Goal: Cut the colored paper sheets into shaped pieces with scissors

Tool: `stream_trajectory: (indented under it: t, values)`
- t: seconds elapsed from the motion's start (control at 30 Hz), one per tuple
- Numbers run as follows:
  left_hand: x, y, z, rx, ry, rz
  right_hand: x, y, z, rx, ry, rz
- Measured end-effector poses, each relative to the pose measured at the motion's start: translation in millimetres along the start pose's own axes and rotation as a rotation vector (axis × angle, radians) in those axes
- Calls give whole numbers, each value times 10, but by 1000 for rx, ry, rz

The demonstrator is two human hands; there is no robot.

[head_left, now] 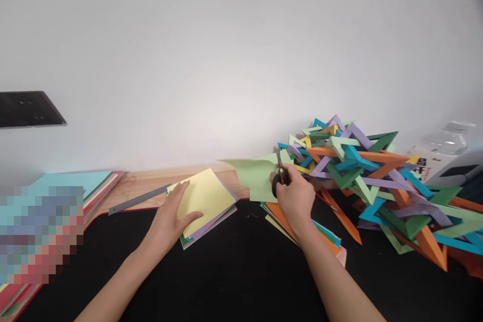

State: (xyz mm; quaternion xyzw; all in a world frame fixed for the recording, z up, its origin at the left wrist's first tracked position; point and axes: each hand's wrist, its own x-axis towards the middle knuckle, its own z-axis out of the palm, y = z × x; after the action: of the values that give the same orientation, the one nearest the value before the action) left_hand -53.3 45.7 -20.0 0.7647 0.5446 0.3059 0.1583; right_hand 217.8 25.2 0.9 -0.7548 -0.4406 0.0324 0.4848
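My left hand (171,214) lies flat on a stack of coloured paper squares, its thumb spread from the fingers. A yellow sheet (207,196) tops that stack, with purple and green edges showing below. In my right hand (296,193) are black-handled scissors (276,186), their blades pointing up and away from me. Beside and partly behind the scissors is a light green sheet (254,178), its left corner lifted. Whether the blades are around the paper I cannot tell. Under my right wrist lies a fanned pile of coloured paper (281,219), partly hidden.
A grey metal ruler (139,199) lies left of the yellow stack. Large coloured sheets (81,181) are piled at the far left, partly pixelated. Many interlocked folded paper shapes (362,161) fill the right side, before a clear plastic bottle (441,148). An orange strip (343,219) lies nearby.
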Motion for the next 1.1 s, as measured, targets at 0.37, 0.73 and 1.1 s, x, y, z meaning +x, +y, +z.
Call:
stream_trajectory:
  t: [0.37,0.73,1.1]
  values:
    - [-27,-168,100,270,-233,93,82,136,-27,-422,89,-31]
    - [-49,-230,61,223,-250,91,78,169,2,-496,169,-224]
    - [2,3,-95,68,-216,102,-34,43,75,179,23,-93]
